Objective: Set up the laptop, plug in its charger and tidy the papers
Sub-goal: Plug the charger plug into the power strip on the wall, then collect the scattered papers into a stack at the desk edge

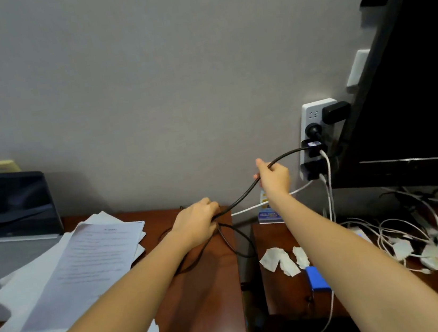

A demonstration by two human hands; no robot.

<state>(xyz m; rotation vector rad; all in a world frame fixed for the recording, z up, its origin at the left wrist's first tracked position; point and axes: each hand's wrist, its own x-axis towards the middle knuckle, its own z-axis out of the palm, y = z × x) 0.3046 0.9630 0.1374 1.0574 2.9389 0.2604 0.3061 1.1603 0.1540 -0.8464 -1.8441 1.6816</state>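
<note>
A black charger cable (246,194) runs from a plug in the white power strip (314,114) on the wall down to the brown desk (201,293). My right hand (273,176) grips the cable near the strip. My left hand (199,222) holds the same cable lower down, at the desk's back edge, where more black cable loops on the wood. The open laptop (8,204) stands at the far left, its screen dark. Loose white papers (85,261) lie spread beside it and along the front edge.
A large dark monitor (410,85) fills the right side. Below it on a second desk lie tangled white cables (405,236), white adapters, crumpled paper scraps (280,260) and a blue object (317,278). A gap separates the two desks.
</note>
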